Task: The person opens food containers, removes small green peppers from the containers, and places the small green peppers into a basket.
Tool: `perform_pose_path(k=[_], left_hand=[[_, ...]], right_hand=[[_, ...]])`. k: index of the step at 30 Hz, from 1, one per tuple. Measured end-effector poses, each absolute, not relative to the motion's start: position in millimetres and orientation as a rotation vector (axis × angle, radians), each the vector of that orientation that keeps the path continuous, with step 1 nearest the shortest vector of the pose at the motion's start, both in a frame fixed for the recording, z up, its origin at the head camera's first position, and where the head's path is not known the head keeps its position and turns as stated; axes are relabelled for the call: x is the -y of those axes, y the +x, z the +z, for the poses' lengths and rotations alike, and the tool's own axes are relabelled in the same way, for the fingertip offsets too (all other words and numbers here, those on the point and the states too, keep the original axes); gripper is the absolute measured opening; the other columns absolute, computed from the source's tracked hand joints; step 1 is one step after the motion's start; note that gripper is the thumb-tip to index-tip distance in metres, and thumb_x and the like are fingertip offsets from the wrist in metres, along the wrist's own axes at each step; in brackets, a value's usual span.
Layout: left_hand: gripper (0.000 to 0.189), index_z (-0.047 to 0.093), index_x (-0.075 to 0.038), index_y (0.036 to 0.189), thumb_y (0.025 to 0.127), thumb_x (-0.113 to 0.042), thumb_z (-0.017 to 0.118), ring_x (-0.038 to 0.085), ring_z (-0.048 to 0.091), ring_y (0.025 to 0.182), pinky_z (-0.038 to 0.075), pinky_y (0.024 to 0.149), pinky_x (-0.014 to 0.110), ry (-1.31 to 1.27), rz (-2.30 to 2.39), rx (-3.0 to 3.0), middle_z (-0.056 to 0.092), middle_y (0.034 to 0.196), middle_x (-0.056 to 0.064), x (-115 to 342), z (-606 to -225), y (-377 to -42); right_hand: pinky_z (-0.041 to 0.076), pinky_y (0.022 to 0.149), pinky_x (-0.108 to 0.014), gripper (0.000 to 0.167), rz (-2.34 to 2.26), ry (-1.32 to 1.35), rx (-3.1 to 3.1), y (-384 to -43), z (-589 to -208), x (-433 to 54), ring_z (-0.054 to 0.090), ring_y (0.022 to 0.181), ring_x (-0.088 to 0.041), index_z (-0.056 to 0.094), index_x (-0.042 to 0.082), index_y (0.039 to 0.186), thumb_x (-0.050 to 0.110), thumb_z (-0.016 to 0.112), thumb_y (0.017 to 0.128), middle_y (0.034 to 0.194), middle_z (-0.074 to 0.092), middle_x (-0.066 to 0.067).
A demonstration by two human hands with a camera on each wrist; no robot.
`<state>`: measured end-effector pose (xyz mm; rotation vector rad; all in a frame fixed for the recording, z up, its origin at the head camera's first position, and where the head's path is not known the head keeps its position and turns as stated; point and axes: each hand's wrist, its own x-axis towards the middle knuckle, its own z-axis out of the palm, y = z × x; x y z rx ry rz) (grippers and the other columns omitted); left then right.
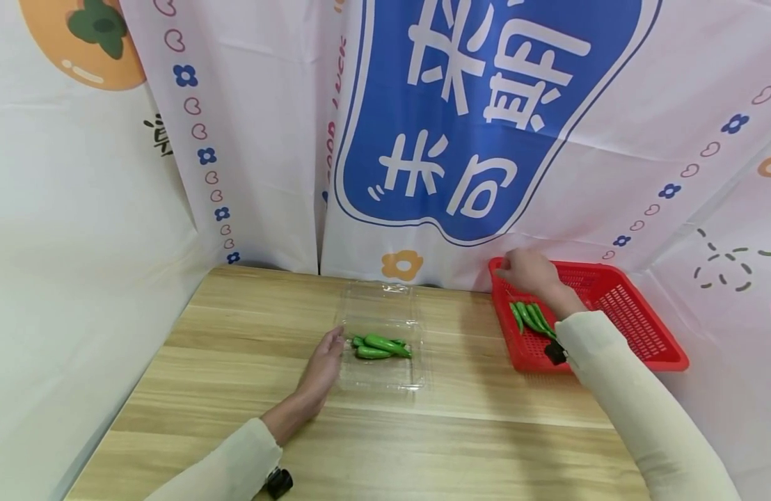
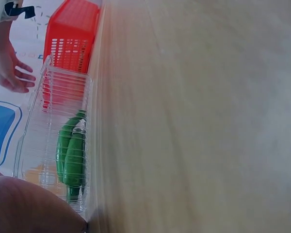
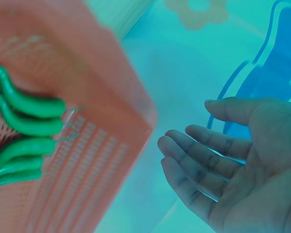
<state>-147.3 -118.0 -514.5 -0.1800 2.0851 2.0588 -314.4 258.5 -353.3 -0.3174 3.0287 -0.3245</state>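
Right hand [image 1: 532,273] empty, fingers loosely parted, raised by far-left corner of red perforated plastic basket [image 1: 630,313]. Slender glossy green peppers [image 3: 31,127] inside, lower, nearside of it; long axes slant near-right. Left hand [image 1: 321,367], fingers extended, farther off, beside clear plastic box [image 1: 385,374].

You are at a small booth-like work station; the building type cannot be determined. Note the flat, light-brown wood-grain tabletop [image 1: 235,334] before you, bounded at the left, far and right sides by hanging, creased white fabric sheets [image 1: 266,174] printed with a large blue panel [image 1: 460,149] of white characters and an orange fruit [image 1: 53,42].
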Motion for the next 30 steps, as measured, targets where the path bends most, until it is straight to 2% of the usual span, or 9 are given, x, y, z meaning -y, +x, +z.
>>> perform_pose_path(k=[6,11,19,30], left_hand=[[0.059,0.018,-0.011,0.170,0.117,-0.035,0.029,0.043,0.014,0.161,0.014,0.130,0.063,-0.191,2.055,-2.088,0.016,0.176,0.016,118,-515,-148],[0.058,0.018,-0.010,0.169,0.117,-0.033,0.029,0.043,0.015,0.161,0.014,0.130,0.063,-0.196,2.059,-2.090,0.016,0.176,0.016,117,-516,-148],[0.058,0.018,-0.009,0.169,0.117,-0.033,0.028,0.043,0.015,0.161,0.014,0.130,0.062,-0.191,2.063,-2.094,0.017,0.176,0.016,117,-516,-150],[0.058,0.021,-0.007,0.168,0.117,-0.031,0.030,0.044,0.017,0.160,0.014,0.130,0.062,-0.207,2.062,-2.112,0.019,0.175,0.020,118,-516,-150]], right_hand=[[0.058,0.067,-0.036,0.025,-0.323,-0.376,-3.032,-306,-349,-237,0.064,0.075,-0.027,0.073,-0.003,0.110,0.018,0.075,0.096,0.088,0.071,-0.015],[0.063,0.076,-0.042,0.032,-0.327,-0.446,-3.028,-299,-347,-222,0.067,0.082,-0.028,0.074,-0.003,0.118,0.020,0.076,0.097,0.100,0.076,-0.017],[0.064,0.083,-0.047,0.030,-0.329,-0.543,-3.030,-286,-349,-197,0.070,0.088,-0.030,0.075,0.000,0.117,0.022,0.077,0.096,0.105,0.077,-0.016],[0.065,0.082,-0.046,0.029,-0.290,-0.695,-3.045,-266,-357,-167,0.073,0.086,-0.026,0.078,0.001,0.116,0.022,0.076,0.096,0.104,0.079,-0.012]])
